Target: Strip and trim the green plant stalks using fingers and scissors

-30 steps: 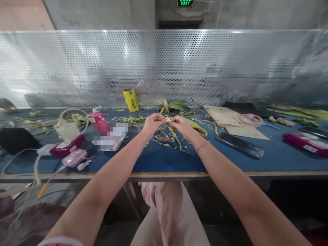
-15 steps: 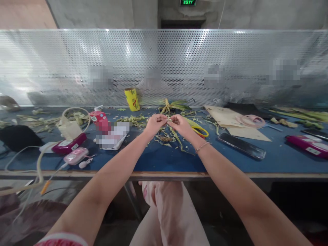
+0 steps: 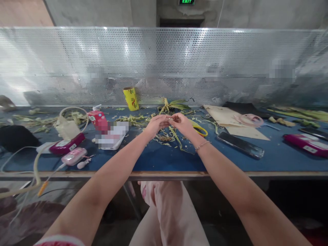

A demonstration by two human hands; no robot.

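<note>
Right hand [image 3: 181, 123] seemingly pinches a small pale piece [image 3: 168, 119] as the left hand [image 3: 154, 124], fingers newly straightened, meets it, hold unclear, suggesting regripping

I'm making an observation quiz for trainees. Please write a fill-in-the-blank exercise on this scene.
1. The left hand and right hand are close together above a tabletop coloured ____.
2. The cylinder standing before the perforated panel is mainly ____.
3. The bracelet is on the person's ____ wrist.
4. The lit green sign reads ____.

Missing words: blue; yellow; right; EXIT.
</note>
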